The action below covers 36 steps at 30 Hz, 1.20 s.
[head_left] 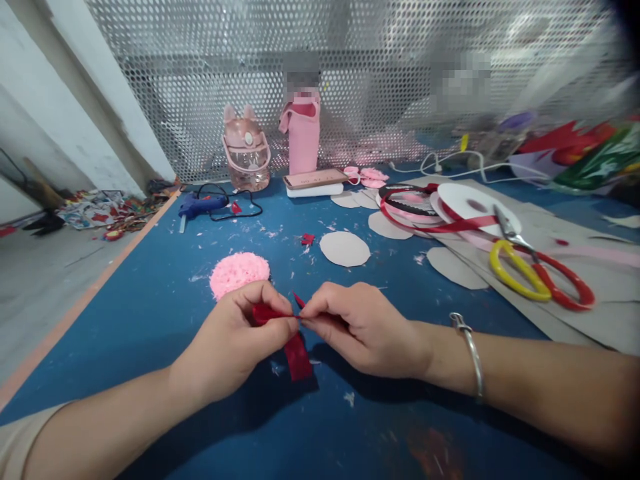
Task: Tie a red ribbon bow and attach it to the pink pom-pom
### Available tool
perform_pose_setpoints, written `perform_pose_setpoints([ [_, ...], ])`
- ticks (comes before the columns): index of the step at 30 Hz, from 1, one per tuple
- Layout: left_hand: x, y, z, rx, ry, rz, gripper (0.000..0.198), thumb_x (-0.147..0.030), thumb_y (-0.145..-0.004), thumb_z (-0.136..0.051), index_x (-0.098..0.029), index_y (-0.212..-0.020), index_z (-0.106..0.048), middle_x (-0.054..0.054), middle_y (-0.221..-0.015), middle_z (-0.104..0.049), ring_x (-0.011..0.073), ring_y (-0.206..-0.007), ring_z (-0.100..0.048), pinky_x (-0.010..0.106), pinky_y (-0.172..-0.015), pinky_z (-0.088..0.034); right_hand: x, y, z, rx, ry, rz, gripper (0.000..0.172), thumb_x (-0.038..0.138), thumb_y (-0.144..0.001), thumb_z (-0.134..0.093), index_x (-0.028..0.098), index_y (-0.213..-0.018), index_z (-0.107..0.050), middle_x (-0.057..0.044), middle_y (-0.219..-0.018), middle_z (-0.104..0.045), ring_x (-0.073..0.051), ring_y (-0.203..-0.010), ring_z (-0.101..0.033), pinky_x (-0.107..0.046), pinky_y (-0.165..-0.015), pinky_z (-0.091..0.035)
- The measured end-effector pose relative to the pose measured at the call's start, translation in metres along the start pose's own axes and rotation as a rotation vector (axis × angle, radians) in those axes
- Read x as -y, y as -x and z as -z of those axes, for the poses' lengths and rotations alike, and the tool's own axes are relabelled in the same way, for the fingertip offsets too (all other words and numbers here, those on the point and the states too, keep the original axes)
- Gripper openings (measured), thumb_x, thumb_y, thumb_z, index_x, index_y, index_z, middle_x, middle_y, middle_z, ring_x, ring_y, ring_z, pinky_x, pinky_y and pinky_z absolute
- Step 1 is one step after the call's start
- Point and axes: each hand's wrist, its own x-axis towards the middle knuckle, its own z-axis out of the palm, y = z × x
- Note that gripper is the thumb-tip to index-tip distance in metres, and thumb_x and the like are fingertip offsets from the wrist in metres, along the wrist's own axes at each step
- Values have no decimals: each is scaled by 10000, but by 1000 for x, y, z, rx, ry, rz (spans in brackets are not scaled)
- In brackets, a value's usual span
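Note:
Between my two hands is a dark red ribbon [299, 359], held above the blue table. My left hand [235, 337] pinches it between thumb and forefinger, and a folded part shows inside the grip. One flat end hangs below the left thumb. My right hand [363, 327] pinches the ribbon close beside the left fingertips, with a small red tip poking up over the forefinger. The fingers hide how the ribbon is folded in the middle. Just behind my left hand lies a fluffy pink disc [240, 272]. A grey cardboard oval [345, 249] rests beyond my right hand.
Scissors [520, 270] with yellow and red handles lie at right on cardboard sheets [605, 293], near ribbon spools [475, 207]. A blue glue gun [203, 204] sits back left. A phone [316, 178], clear bottle [247, 160] and pink pouch [304, 140] stand before the perforated metal panel [200, 80].

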Motion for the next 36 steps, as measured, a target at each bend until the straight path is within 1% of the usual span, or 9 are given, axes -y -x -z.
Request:
perform_pose_setpoints([
  [8, -1, 0, 3, 34, 53, 8, 194, -176, -583, -807, -183, -590, -613, 3, -626, -625, 112, -541, -524, 224, -513, -418, -3, 1, 2, 21, -40, -2, 80, 212, -925, -504, 201, -859, -549, 34, -630, -583, -77, -453, -442, -212, -481, -338],
  [10, -1, -1, 7, 89, 139, 22, 246, -307, -616, -839, -200, -769, -678, 13, -687, -654, 133, -593, -566, 240, -564, -455, -3, 0, 1, -50, -109, -62, 92, 218, -920, -513, 201, -834, -541, 42, -595, -551, -80, -466, -449, -210, -487, -351],
  [12, -2, -3, 10, 134, 284, 51, 485, -534, -634, -797, -229, -991, -676, 39, -787, -682, 173, -673, -612, 282, -632, -494, -3, -1, -1, -122, -193, -132, 101, 218, -914, -518, 197, -816, -531, 46, -577, -527, -83, -479, -457, -207, -483, -361],
  [15, -3, -4, 12, 191, 398, 90, 646, -715, -615, -699, -208, -1015, -675, 68, -814, -678, 197, -713, -618, 300, -654, -498, -2, -3, -4, -177, -330, -184, 101, 229, -918, -511, 196, -822, -520, 52, -580, -502, -77, -469, -438, -200, -455, -353],
  [19, 1, -4, 10, 250, 293, 83, 408, -456, -578, -864, -169, -804, -683, 14, -697, -632, 119, -612, -543, 220, -577, -426, -1, -3, -7, -180, -360, -141, 73, 210, -908, -523, 193, -837, -524, 62, -588, -470, -68, -471, -405, -194, -443, -330],
  [23, 5, -4, 9, 208, 240, 61, 275, -316, -661, -840, -168, -808, -662, -31, -647, -622, 82, -572, -528, 194, -566, -421, 0, -4, -8, -154, -338, -114, 63, 199, -899, -535, 183, -838, -531, 59, -596, -477, -68, -482, -421, -195, -454, -347],
  [32, 7, 1, 0, 36, 159, 78, 241, -345, -739, -755, -165, -811, -613, -67, -550, -525, 47, -472, -426, 155, -462, -347, 2, -7, -8, -78, -281, -178, 123, 204, -875, -552, 178, -757, -529, 59, -581, -468, -72, -512, -393, -205, -491, -333],
  [34, 2, -1, 3, 64, 82, 35, 286, -389, -736, -747, -167, -858, -613, -57, -572, -532, 64, -484, -450, 171, -466, -365, 1, -8, -7, -77, -353, -241, 126, 221, -861, -560, 179, -750, -518, 61, -585, -455, -73, -517, -377, -208, -494, -329],
  [36, -7, -8, 14, 22, -41, -82, 375, -485, -774, -680, -179, -981, -609, -30, -654, -573, 99, -526, -496, 199, -464, -387, 0, -9, -8, -86, -461, -339, 132, 258, -850, -569, 180, -764, -507, 63, -584, -454, -73, -507, -370, -208, -481, -322],
])
